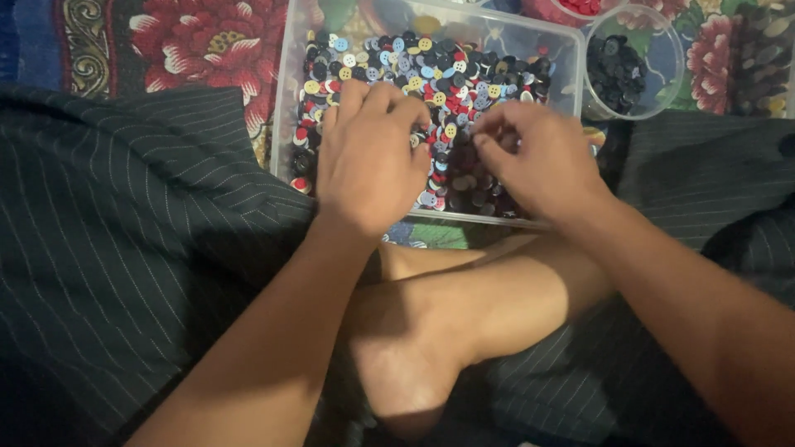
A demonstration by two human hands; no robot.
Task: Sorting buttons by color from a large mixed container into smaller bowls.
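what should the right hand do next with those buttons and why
Probably pinch one dark button from the pile and carry it to the round tub. The right hand and left hand both rest fingers-down in the mixed buttons of the clear tray, and that tub holds only dark ones.

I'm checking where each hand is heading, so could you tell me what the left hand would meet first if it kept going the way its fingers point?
Probably the mixed coloured buttons in the clear tray: the left hand points up and away over them, fingers curled down. Its height above them is unclear.
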